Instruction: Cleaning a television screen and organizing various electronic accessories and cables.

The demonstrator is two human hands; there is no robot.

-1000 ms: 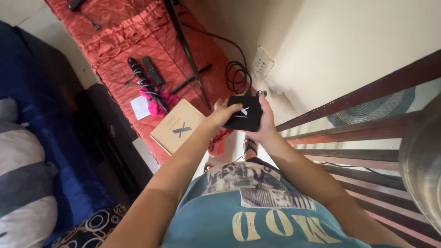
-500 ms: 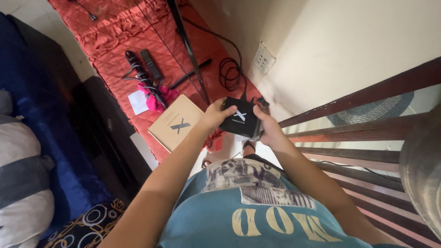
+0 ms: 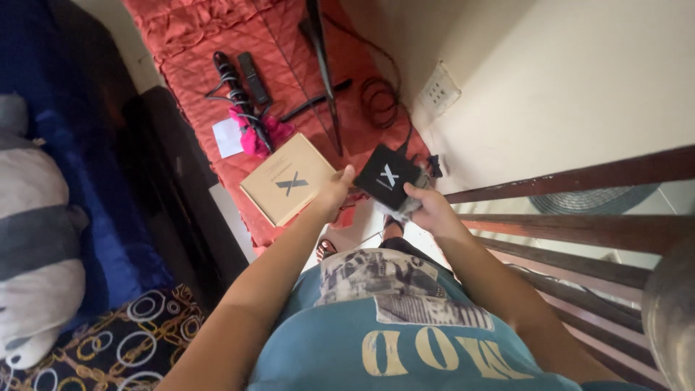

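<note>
Head view. The small square black plastic box (image 3: 387,178), marked with a pale cross, is held in front of the person's chest, above a red quilted cloth (image 3: 217,43). The right hand (image 3: 428,208) grips its lower edge, fingers closed; the left hand (image 3: 331,194) touches its left edge, fingers curled. A flat brown cardboard box (image 3: 289,179) lies just beside the left hand.

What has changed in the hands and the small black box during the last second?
The left hand slid off the top of the small black square box and now touches only its left edge. The right hand still grips it from below. The tan cardboard box stayed on the red quilt.
</note>
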